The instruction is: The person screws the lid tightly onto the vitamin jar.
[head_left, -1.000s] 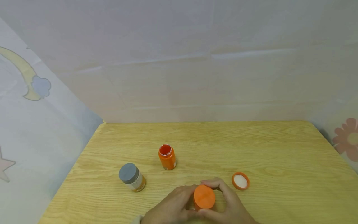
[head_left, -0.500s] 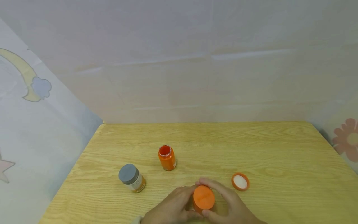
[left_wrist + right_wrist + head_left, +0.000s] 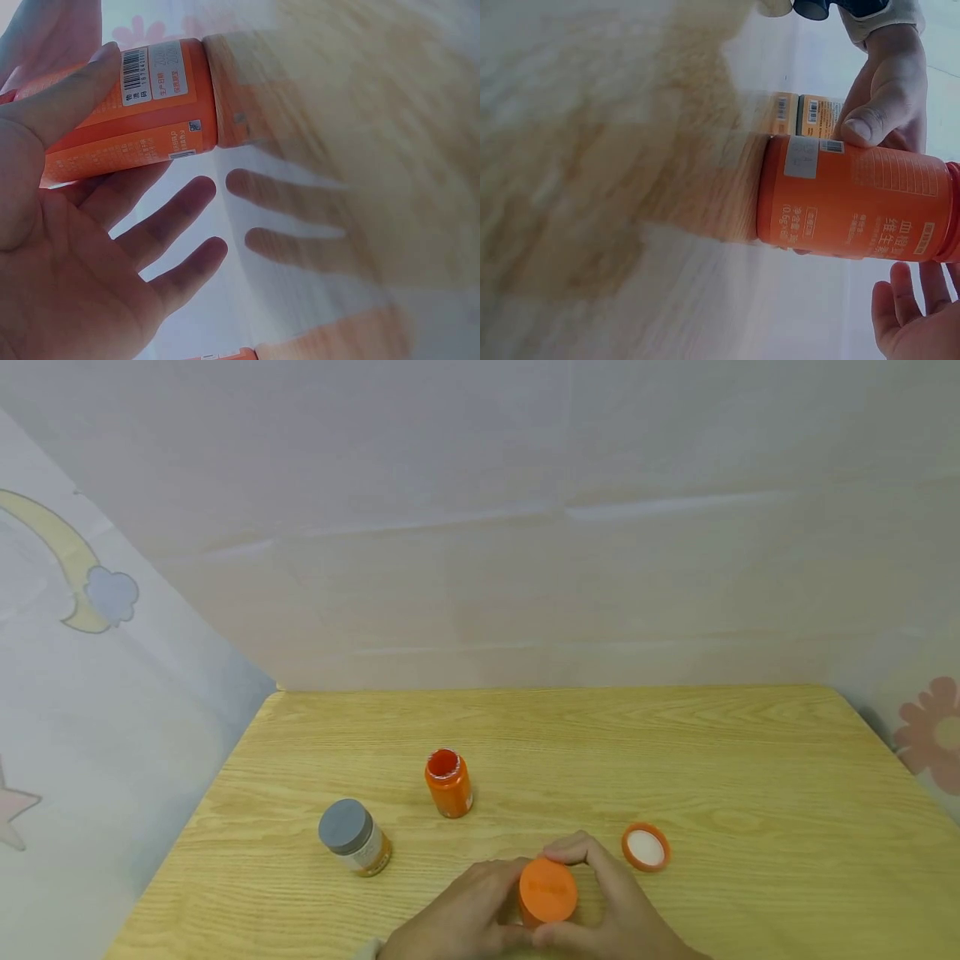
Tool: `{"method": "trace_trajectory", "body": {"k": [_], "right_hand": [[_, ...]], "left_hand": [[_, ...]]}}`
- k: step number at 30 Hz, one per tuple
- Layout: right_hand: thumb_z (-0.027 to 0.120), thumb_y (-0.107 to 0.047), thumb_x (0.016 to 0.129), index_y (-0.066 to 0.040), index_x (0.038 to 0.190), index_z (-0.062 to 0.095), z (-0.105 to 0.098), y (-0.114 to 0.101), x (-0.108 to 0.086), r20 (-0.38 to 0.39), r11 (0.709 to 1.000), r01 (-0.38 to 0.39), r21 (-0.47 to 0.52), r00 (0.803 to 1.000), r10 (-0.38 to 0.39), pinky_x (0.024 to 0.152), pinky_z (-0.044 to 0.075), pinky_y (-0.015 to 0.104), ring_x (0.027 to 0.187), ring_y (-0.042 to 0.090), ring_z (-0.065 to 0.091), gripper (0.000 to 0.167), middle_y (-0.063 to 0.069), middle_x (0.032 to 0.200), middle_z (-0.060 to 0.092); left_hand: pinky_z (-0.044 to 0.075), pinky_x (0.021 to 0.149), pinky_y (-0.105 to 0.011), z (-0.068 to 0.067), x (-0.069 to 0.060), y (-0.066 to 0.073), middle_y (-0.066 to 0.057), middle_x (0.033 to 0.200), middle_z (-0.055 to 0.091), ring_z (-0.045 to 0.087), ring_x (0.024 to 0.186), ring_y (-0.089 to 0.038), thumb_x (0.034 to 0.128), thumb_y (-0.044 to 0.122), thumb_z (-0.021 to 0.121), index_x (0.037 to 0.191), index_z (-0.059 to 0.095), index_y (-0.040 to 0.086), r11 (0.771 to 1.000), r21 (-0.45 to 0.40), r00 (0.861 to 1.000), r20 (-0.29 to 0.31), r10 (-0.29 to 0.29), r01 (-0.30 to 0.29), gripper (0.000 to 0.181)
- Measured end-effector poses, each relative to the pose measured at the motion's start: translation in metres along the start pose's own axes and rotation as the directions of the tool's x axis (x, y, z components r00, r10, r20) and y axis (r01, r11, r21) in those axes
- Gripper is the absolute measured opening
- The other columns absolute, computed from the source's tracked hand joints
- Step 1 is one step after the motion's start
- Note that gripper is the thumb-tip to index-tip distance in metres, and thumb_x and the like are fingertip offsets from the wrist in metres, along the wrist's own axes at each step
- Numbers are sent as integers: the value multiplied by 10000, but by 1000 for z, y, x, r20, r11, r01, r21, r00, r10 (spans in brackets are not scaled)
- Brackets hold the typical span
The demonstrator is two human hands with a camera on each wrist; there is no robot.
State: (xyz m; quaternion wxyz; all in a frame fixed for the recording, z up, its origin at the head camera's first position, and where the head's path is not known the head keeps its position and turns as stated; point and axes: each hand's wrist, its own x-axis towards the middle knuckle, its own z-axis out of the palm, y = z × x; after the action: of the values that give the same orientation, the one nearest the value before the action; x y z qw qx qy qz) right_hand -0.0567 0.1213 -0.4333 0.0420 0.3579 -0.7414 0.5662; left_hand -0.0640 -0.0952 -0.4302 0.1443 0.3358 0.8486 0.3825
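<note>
The right hand (image 3: 624,912) has shifted, pinching the cap (image 3: 548,891) (left hand (image 3: 459,914) clamps orange bottle (image 3: 840,202) below it).

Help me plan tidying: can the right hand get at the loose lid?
Probably yes: nothing stands between the right hand and the loose lid, though that hand must first release the capped bottle.

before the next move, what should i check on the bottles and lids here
1. Nearest orange cylindrical bottle upright on the yellow wood-grain table: ok.
2. Left hand holding its body: ok.
3. Right hand pinching its round orange cap: ok.
4. Cap tightness: cannot tell.
5. Farther orange cylindrical bottle closed: not ok; mouth open, and a round orange lid with white lining lies apart.
6. Grey-lidded cylindrical jar closed: ok.
</note>
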Motion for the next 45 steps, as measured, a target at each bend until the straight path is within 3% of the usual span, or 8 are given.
{"method": "trace_trajectory", "body": {"k": [5,11,18,23,25,30,37,45], "right_hand": [[877,-166,736,-156,1430,450,-6,-2,-1,47,995,-54,-81,997,58,1000,431,247,1201,80,516,814,-34,1379,567],[810,-92,803,-86,1457,454,-11,0,-1,104,997,40,-71,994,-33,1113,349,191,1380,111,440,744,52,1447,531],[842,-150,788,-160,1350,536,-8,0,-3,44,990,8,-143,999,-2,1082,388,193,1333,94,491,640,-1,1383,574],[884,-149,732,-156,1259,535,-2,0,-2,-23,991,22,-135,999,-26,1092,366,151,1285,95,519,632,14,1318,594],[891,-160,722,-164,1260,528,-2,-1,-2,-30,993,-13,-121,999,10,1072,388,160,1255,72,523,649,-5,1309,592],[879,-215,746,-197,1375,485,-5,-4,-1,28,989,-77,-129,996,82,995,447,232,1182,58,528,742,-56,1347,585],[795,-92,823,-87,1433,475,-9,-1,0,107,997,38,-72,994,-30,1122,334,153,1344,85,480,688,19,1422,559],[850,-108,770,-116,1321,543,-4,0,-2,8,996,33,-80,999,-33,1086,356,116,1264,77,532,631,10,1309,617]], "left_hand": [[471,880,-185,0,-1,1,227,1181,614,523,983,60,893,293,741,1332,543,325,998,49,1000,-1,-30,30,483],[488,889,-192,0,-2,1,224,1222,606,539,1010,61,885,328,742,1370,499,349,998,33,999,5,-45,45,543],[470,856,-184,-1,0,2,243,1172,605,524,959,52,896,402,711,1357,511,349,997,59,999,4,-51,51,506],[454,776,-145,-1,1,3,241,1001,589,505,860,51,920,486,637,1287,552,351,999,33,999,7,-40,40,400],[451,745,-136,-1,1,2,224,940,572,500,824,46,920,475,644,1262,563,346,999,16,999,9,-37,36,374],[495,896,-206,0,-1,1,225,1147,622,550,995,50,898,330,730,1326,546,322,997,74,1000,-9,-19,20,466],[491,935,-208,0,-3,0,221,1242,599,549,1052,51,886,375,731,1367,489,339,997,71,1000,-27,13,-11,540],[450,778,-123,0,-2,1,216,1004,588,508,846,44,910,399,699,1312,528,328,995,87,998,-36,46,-42,443]]}}
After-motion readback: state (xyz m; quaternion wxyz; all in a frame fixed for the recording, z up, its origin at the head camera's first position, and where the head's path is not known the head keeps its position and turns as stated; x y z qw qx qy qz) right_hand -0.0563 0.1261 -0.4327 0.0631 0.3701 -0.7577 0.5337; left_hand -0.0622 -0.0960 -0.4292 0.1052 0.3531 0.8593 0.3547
